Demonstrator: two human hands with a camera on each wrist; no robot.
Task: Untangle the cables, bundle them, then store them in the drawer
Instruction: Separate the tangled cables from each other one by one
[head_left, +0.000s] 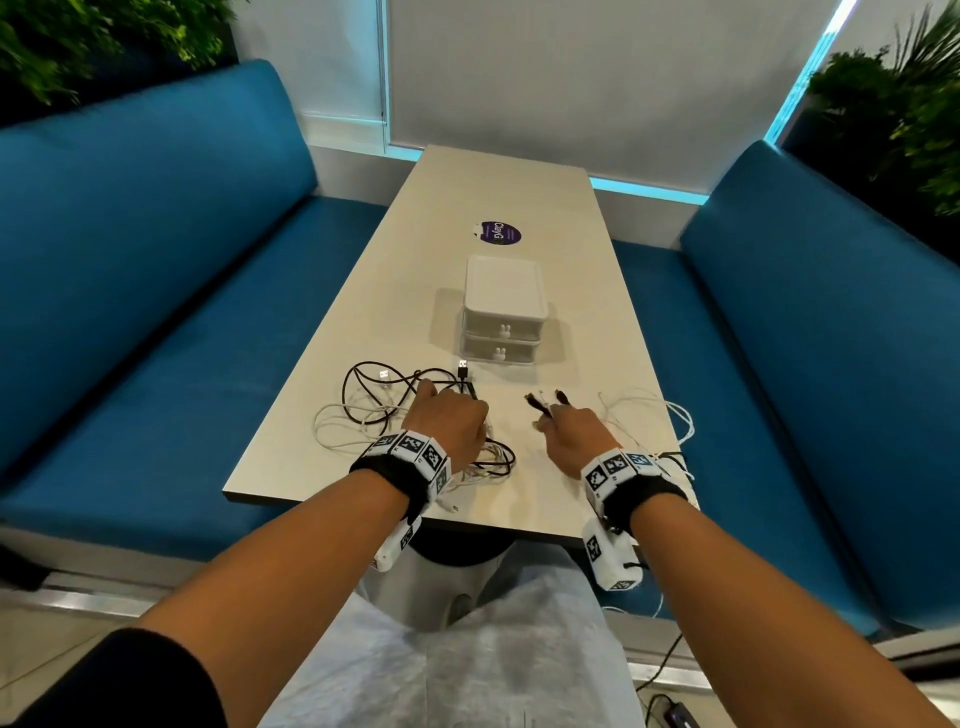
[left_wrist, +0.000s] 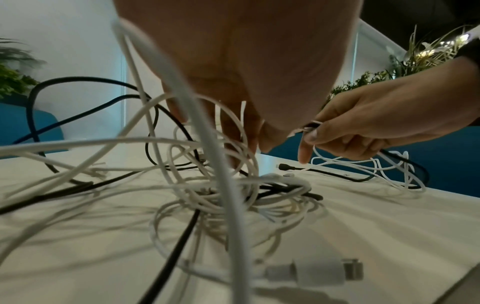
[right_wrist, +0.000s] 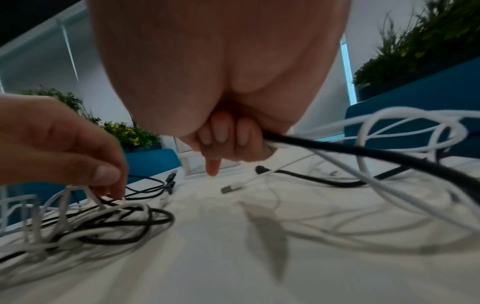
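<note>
the cables (head_left: 415, 415) sprawl tangled at lower centre of the frame, under the left hand (head_left: 449, 423), whose fingers pinch strands. the right hand (head_left: 571, 434), apart, grips freed ends; the drawer (head_left: 501, 353) sits just above.

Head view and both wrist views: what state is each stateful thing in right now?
White two-drawer plastic organizer: both drawers closed.
Black and white cable heap: still tangled, lying on the table.
Gathered black and white cable ends: held up in the fist, unbundled.
Left hand: fingers reaching down into the heap.
Right hand: grips the cable ends.
</note>
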